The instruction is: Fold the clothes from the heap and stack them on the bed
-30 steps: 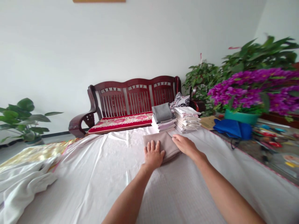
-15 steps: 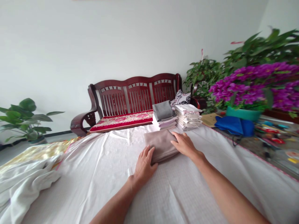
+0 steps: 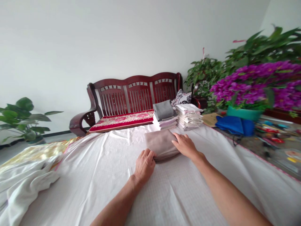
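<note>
A folded grey-brown cloth [image 3: 161,142] lies on the white sheet in front of me, its layers showing along the near edge. My left hand [image 3: 144,163] is closed at its near left corner, with the fingers curled and the fingertips partly hidden. On the opposite side, my right hand [image 3: 185,145] grips the right edge, thumb toward me. Just beyond the cloth stands a stack of folded cloths with a dark grey folded cloth [image 3: 162,110] on top. Beside it, to the right, is a taller stack of folded white cloths [image 3: 188,117].
The white sheet [image 3: 105,188] covers the work surface. A crumpled white cloth [image 3: 30,191] lies at the left. Behind is a dark red wooden bench [image 3: 138,97]. At the right are a blue cloth bag [image 3: 231,125], small tools and purple flowers [image 3: 254,83] in a green pot.
My left hand's fingers have curled in at the cloth's near left corner, where they lay flatter before. My right hand stays at the right edge. The view has shifted slightly.
</note>
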Tool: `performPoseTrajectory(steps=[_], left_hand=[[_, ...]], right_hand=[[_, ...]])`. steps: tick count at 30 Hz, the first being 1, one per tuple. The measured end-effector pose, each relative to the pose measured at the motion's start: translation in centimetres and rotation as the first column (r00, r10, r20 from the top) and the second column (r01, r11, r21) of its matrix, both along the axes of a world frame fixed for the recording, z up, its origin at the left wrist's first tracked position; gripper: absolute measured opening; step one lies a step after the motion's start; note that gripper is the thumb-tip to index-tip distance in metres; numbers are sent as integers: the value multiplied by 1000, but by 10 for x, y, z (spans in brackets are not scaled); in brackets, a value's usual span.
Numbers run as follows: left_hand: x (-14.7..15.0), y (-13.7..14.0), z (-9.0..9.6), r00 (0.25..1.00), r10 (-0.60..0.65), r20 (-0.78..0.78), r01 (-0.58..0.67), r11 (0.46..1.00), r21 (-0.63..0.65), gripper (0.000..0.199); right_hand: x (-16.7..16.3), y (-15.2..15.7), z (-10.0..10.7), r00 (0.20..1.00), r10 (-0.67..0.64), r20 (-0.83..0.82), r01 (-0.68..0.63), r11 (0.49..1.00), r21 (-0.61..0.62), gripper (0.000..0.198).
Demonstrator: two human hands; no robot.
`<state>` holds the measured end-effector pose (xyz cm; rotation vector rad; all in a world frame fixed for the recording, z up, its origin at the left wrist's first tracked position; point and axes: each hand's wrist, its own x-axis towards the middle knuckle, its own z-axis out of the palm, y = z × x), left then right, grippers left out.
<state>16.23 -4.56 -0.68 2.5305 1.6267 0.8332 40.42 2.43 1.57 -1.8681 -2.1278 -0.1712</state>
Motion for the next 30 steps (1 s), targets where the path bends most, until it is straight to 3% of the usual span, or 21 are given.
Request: performPoseTrajectory(steps=[4,7,9,12,14,20,26,30], left_hand=[[-5,-3,0,998,-44,-55,42,999,-32,34],[-10,-4,6,998,-52,27,54,997,-50,20],[-10,-1,13,992,-62,108,66,997,-29,15],[3,14,23,988,-71,138,69,997,14,30],[18,28,25,996,-43,83,43,999,-8,42],[49,51,9,994,51,-93,-63,988,-141,66],[39,46,-6,988,84,-128,-106,978,-180,71],[32,46,-10,994,106,-26,-109,963,-247,70]], right_hand=[[4,-1,-3,999,11,49,-9,999,-38,51],[4,2,5,999,-39,6,39,997,-63,45],[0,6,15,998,-60,-15,60,998,-18,43],[-16,17,29,999,34,21,-35,995,92,47],[-27,25,32,993,108,51,-111,992,62,53],[-37,40,13,988,129,80,-106,965,-238,64],[-29,40,-4,992,105,64,-85,963,-254,66],[-29,43,-13,992,118,50,-103,967,-231,65]])
